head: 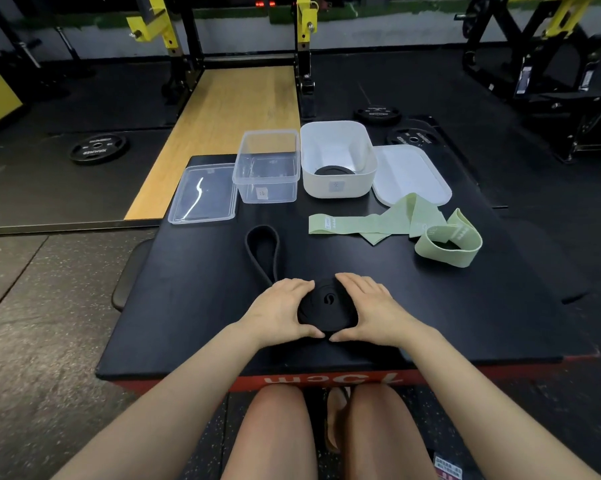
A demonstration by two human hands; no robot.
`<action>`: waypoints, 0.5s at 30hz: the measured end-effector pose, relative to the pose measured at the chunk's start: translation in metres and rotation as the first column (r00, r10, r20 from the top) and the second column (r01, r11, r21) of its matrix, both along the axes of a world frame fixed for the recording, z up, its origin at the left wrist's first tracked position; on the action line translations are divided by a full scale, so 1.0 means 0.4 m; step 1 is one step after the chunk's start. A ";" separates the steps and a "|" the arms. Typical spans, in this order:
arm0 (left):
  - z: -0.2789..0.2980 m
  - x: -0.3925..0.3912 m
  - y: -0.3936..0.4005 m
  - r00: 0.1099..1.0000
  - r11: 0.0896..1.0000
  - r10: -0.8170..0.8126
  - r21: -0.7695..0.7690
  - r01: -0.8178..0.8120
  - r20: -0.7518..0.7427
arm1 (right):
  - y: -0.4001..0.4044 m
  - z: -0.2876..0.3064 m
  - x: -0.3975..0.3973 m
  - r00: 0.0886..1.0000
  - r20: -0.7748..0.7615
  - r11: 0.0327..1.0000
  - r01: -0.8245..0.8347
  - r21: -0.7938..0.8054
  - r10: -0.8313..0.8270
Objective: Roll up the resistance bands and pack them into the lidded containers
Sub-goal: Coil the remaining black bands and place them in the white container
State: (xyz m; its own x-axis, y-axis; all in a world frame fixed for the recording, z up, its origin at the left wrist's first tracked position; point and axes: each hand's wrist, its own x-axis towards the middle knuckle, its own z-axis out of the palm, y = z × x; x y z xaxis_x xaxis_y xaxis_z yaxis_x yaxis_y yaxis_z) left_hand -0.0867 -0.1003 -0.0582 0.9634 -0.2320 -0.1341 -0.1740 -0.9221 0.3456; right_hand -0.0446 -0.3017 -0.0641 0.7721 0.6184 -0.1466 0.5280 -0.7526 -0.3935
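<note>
The black platform fills the middle of the frame, its red front edge printed with large white figures that read, upside down from here, as what looks like "70cm". Toward the upper middle stand the two boxes side by side: the white tub, open, with a dark coil already lying on its floor and a small pale label on its front too blurred to read, and just left of it the clear tub, empty, with a tiny sticker equally illegible. Their lids lie flat outside them, the white lid at the right, the clear lid at the left. At centre right the green bands lie loose and unrolled, with faint print I cannot make out. At lower centre the black band is a partly wound coil, cupped from both sides: the left hand and right hand curve around it, fingers half closed, thumbs meeting at its near edge. Its unwound tail runs up and to the left as a long loop, so the left hand is nearer to it (rolling on would likely carry the coil that way). A small pale swirl logo marks the coil's top.
</note>
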 end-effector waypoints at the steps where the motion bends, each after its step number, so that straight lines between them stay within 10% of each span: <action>1: -0.005 -0.008 -0.009 1.000 1.000 0.022 0.007 -0.023 0.021 | 0.002 -0.003 -0.006 1.000 0.016 1.000 0.007 -0.005 -0.007; 15: 0.009 -0.010 -0.011 0.999 0.998 0.044 0.046 -0.044 -0.003 | 0.022 -0.003 -0.028 0.994 0.047 0.995 0.098 -0.036 -0.096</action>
